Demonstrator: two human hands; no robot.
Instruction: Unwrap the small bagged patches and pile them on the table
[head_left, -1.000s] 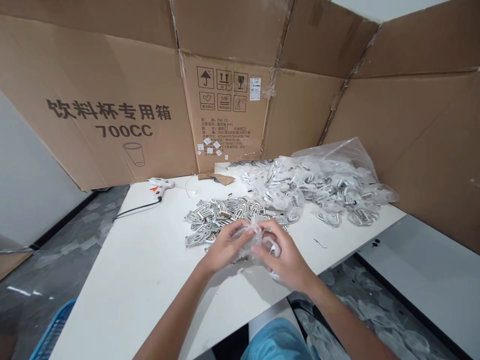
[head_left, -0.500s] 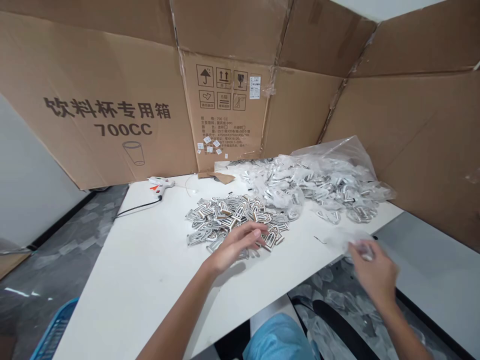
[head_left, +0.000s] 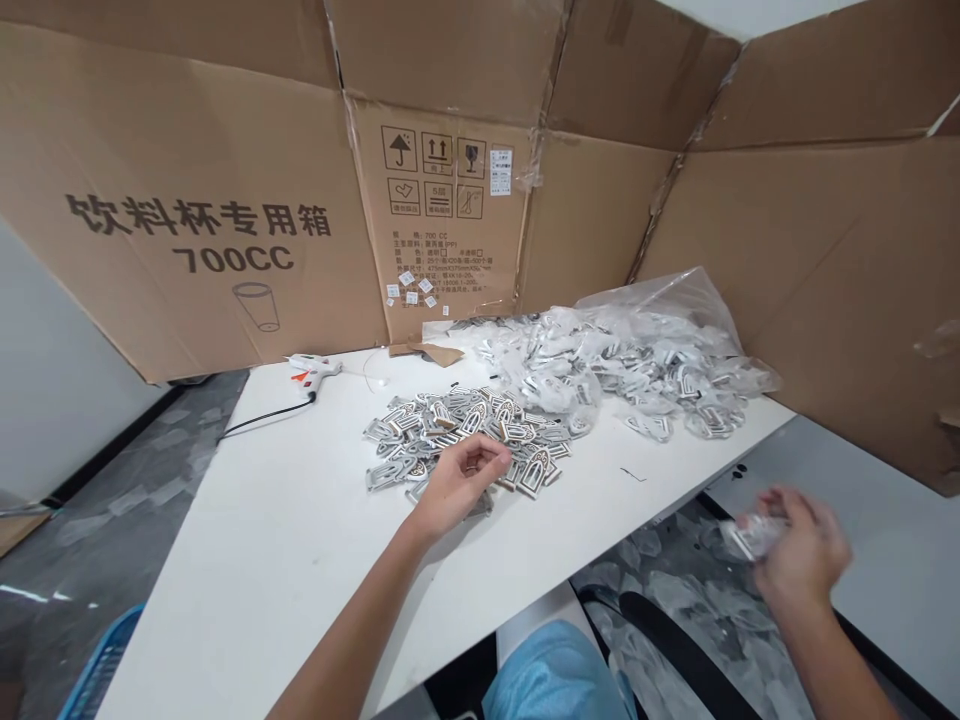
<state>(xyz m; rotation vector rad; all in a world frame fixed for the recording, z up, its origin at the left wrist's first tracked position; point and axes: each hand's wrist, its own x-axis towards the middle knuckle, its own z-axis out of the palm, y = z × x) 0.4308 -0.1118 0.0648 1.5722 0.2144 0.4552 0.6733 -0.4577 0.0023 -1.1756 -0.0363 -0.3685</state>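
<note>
My left hand rests at the near edge of a pile of small arch-shaped pieces, white and grey with brown edges. Its fingers are curled in, the thumb close to the index fingertip; whether anything is between them I cannot make out. Past the table's right edge, my right hand, somewhat blurred, is closed on a crumpled clear plastic bag. Something pale shows in that bag, too smeared to name. Behind the pile lies a heap of similar pieces in clear bags.
A white glue gun with a black cord lies at the table's back left, near a torn cardboard scrap. Cardboard walls enclose the back and right. Discarded plastic bags cover the floor beside a chair armrest.
My right hand has moved right and slightly down with the plastic bag, beyond the table edge. My left hand has drawn slightly left, its fingers curling in from a looser spread.
</note>
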